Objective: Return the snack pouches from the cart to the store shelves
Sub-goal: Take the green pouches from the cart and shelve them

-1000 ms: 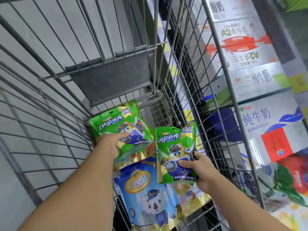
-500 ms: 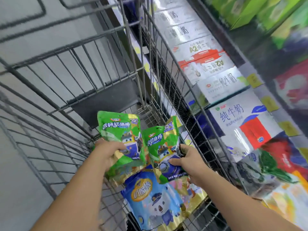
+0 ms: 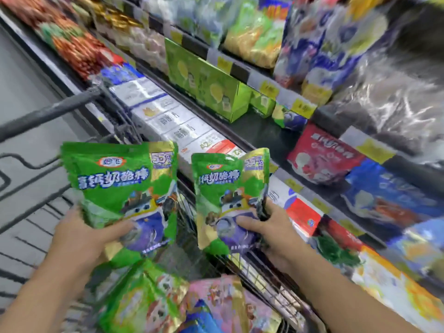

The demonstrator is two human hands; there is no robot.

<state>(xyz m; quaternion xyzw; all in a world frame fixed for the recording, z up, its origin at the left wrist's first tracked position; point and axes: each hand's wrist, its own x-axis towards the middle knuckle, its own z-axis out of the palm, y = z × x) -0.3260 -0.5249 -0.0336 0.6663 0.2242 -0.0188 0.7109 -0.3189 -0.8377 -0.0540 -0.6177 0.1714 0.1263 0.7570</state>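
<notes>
While more pouches (image 3: pixel 153 301) wait in the cart (image 3: pixel 259 280) at bottom centre, the left hand (image 3: pixel 81 239) grasps a green pouch (image 3: pixel 120 193) and the right hand (image 3: pixel 276 231) another green pouch (image 3: pixel 228 200), both upright, long axis vertical, tops up. Carrying seems under way; next, finding their slot on the shelves (image 3: pixel 264 131) at upper right.

I am holding one pouch (image 3: pixel 120 188) in my left hand (image 3: pixel 81 239), another pouch (image 3: pixel 230 198) in my right hand (image 3: pixel 274 234), above the cart (image 3: pixel 264 280); shelves (image 3: pixel 264 131) are standing to my right.
</notes>
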